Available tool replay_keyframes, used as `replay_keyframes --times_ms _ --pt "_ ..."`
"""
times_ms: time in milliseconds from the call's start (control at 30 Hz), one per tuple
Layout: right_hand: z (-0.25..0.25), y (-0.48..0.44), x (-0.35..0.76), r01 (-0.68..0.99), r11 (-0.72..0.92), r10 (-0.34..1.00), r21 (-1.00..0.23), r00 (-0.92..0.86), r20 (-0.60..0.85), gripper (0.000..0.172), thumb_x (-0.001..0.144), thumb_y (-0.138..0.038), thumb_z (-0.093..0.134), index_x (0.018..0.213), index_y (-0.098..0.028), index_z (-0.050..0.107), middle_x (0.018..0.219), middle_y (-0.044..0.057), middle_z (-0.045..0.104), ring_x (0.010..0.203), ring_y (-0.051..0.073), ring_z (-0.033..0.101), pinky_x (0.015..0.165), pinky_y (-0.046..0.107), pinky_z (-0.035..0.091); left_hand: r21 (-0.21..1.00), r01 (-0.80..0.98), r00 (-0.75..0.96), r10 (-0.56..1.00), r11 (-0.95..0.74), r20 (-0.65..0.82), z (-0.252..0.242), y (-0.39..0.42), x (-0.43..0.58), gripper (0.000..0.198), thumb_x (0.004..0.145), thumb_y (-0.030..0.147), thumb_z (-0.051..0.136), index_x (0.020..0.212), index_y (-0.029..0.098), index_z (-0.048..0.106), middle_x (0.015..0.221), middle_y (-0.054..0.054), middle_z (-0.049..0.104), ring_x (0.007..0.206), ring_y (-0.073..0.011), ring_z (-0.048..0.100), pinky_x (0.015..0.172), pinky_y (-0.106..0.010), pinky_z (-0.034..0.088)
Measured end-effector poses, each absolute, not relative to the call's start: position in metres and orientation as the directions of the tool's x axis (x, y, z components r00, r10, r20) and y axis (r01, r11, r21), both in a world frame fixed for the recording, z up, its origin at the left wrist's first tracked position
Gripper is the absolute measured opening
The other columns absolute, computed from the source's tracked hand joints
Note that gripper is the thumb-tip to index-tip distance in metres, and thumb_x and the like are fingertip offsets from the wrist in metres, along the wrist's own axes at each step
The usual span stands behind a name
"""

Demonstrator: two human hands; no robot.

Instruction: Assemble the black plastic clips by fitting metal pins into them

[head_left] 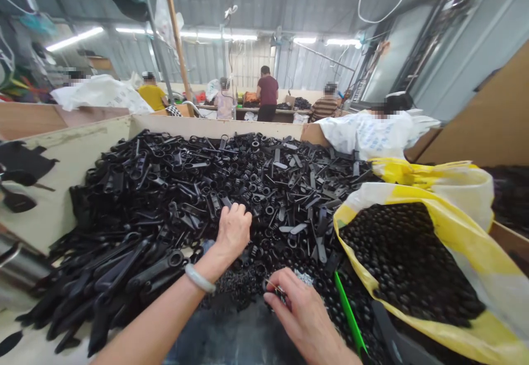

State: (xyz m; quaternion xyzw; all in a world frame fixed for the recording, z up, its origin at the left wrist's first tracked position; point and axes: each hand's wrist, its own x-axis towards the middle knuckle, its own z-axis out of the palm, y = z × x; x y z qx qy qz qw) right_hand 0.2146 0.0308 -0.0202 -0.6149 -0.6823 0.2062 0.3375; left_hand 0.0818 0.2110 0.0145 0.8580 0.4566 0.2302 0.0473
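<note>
Head view: a small part (pixel 276 293) is being pinched in the right hand's (pixel 303 315) grip; light, stiff black plastic pieces (pixel 264 188) are being touched under the left hand's (pixel 233 232) open grip, easiest taken by an end.

Two bare forearms reach forward from the bottom of the view. The left forearm (pixel 152 321) angles up toward the centre, ending in the left hand (pixel 233 231), which sits palm down with its fingers (pixel 235 213) slightly spread and curled downward. Lower and to the right, the right hand (pixel 303 315) is turned on its side, its fingertips (pixel 270 299) drawn in toward the thumb. The hands are near each other, not touching.
</note>
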Motion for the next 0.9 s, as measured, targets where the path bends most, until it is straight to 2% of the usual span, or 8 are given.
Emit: replay_keyframes --times_ms 200,300,400,500,567,667,767,900 --pt "-0.022 0.02 0.219 0.386 0.05 0.983 -0.921 0.145 0.114 0.009 0.092 -0.028 0.065 0.098 -0.024 0.071 0.087 -0.001 0.067 0.068 0.015 0.054 0.065 0.027 0.04 0.69 0.575 0.341 0.896 -0.439 0.286 0.035 0.225 0.071 0.01 0.088 0.025 0.064 0.091 0.018 0.069 0.092 -0.004 0.071 0.094 -0.0235 0.066 0.09 -0.042 0.05" --pt "-0.022 0.023 0.218 0.05 0.024 0.957 -0.998 0.288 0.037 0.045 0.085 -0.044 0.077 0.124 -0.024 0.071 0.098 0.002 0.067 0.066 0.012 0.05 0.063 0.026 0.041 0.89 0.378 0.291 0.945 -0.255 0.148 0.045 0.214 0.066 0.019 0.081 0.037 0.058 0.088 0.02 0.063 0.071 -0.001 0.064 0.065 -0.0198 0.063 0.062 -0.032 0.051" --pt "-0.017 0.029 0.21 -0.314 0.033 0.928 -0.949 0.363 -0.087 0.071 0.079 -0.064 0.081 0.132 -0.02 0.069 0.072 -0.004 0.054 0.055 0.009 0.035 0.051 0.021 0.031 0.983 0.171 0.326 0.945 -0.074 0.014 0.047 0.181 0.061 0.021 0.073 0.041 0.06 0.083 0.022 0.055 0.066 0.001 0.06 0.057 -0.0172 0.06 0.054 -0.029 0.05" --pt "-0.013 0.033 0.194 -0.581 0.035 0.904 -0.813 0.366 -0.222 0.074 0.074 -0.071 0.083 0.123 -0.017 0.073 0.057 -0.012 0.029 0.051 0.008 0.02 0.044 0.018 0.017 0.998 0.024 0.352 0.934 0.059 -0.064 0.037 0.136 0.056 0.023 0.072 0.037 0.066 0.088 0.022 0.058 0.083 -0.003 0.07 0.07 -0.0175 0.066 0.066 -0.03 0.056" --pt "-0.016 0.034 0.18 -0.675 0.036 0.888 -0.737 0.36 -0.286 0.071 0.068 -0.068 0.089 0.116 -0.018 0.074 0.059 -0.011 0.032 0.051 0.007 0.021 0.044 0.016 0.017 0.993 -0.039 0.362 0.928 0.115 -0.093 0.024 0.108 0.051 0.018 0.072 0.033 0.071 0.085 0.022 0.063 0.097 -0.006 0.073 0.088 -0.0206 0.069 0.078 -0.032 0.058" --pt "-0.028 0.03 0.163 -0.699 -0.005 0.878 -0.715 0.339 -0.338 0.068 0.069 -0.066 0.09 0.117 -0.021 0.073 0.066 -0.008 0.043 0.05 0.006 0.025 0.043 0.015 0.02 0.997 0.0 0.426 0.902 0.078 -0.07 0.003 0.074 0.038 0.005 0.076 0.027 0.074 0.077 0.023 0.073 0.115 -0.008 0.072 0.115 -0.0269 0.066 0.1 -0.037 0.052" --pt "-0.04 0.021 0.156 -0.576 0.001 0.884 -0.817 0.382 -0.269 0.059 0.08 -0.064 0.082 0.122 -0.024 0.072 0.081 -0.002 0.057 0.052 0.006 0.037 0.045 0.016 0.031 0.998 0.032 0.536 0.842 0.046 -0.056 -0.013 0.047 0.022 0.023 0.086 0.027 0.068 0.104 0.031 0.082 0.145 -0.006 0.062 0.142 -0.0306 0.049 0.121 -0.045 0.036" --pt "-0.042 0.007 0.163 -0.045 0.236 0.899 -0.971 0.389 0.201 0.028 0.099 -0.041 0.066 0.123 -0.03 0.074 0.108 0.005 0.064 0.084 0.016 0.062 0.071 0.025 0.055 0.883 -0.244 0.646 0.747 0.4 -0.159 -0.024 0.027 -0.005 0.067 0.077 0.047 0.081 0.142 0.039 0.063 0.165 -0.004 0.044 0.155 -0.0335 0.034 0.121 -0.049 0.038"
